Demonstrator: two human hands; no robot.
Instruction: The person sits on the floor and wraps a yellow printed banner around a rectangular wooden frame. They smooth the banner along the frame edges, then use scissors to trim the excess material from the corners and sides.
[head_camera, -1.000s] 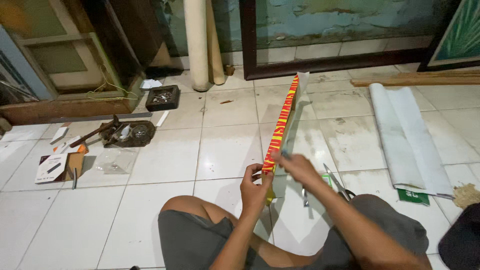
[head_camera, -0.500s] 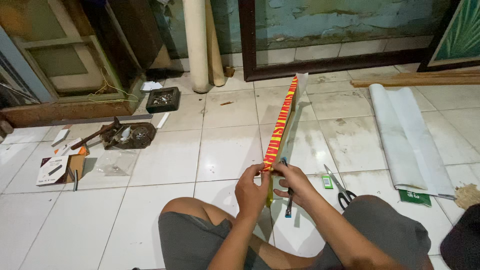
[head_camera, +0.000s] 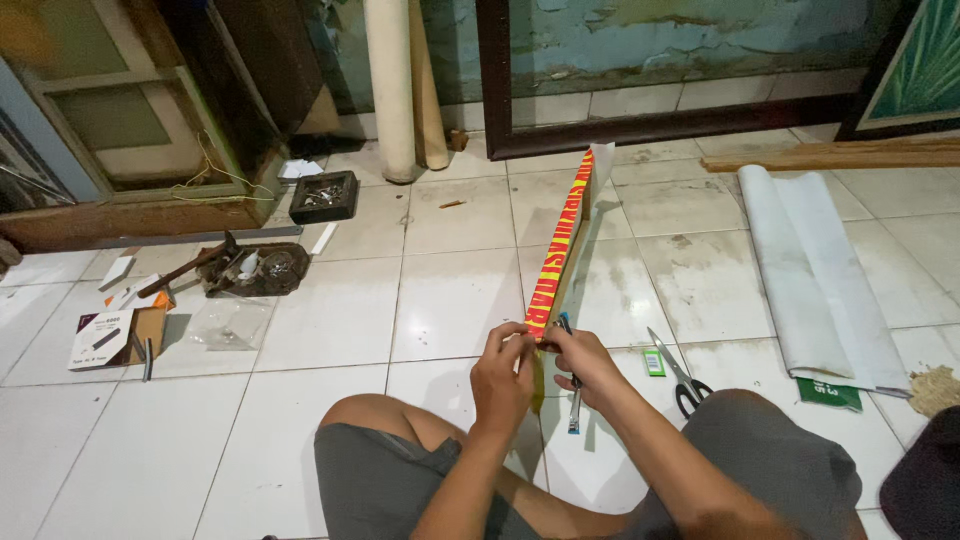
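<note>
A long narrow board (head_camera: 562, 250) with a red face and yellow lettering stands on edge on the white tiled floor, running away from me. My left hand (head_camera: 503, 378) pinches its near end from the left. My right hand (head_camera: 584, 362) grips the same end from the right, and a slim pen-like tool (head_camera: 575, 405) with a blue tip hangs down from its fingers. My bent knees in grey shorts frame the bottom of the view.
Scissors (head_camera: 682, 374) and a small green object (head_camera: 653, 363) lie right of my hands. A rolled white sheet (head_camera: 815, 275) lies at right, a wooden plank (head_camera: 840, 155) beyond it. At left sit a box (head_camera: 105, 340), hammer (head_camera: 190, 268), dark trays (head_camera: 323, 196) and a plastic bag.
My hands have shifted slightly along the board's near end and closed together on it. The tool hangs lower from my right hand. The board has stayed in place.
</note>
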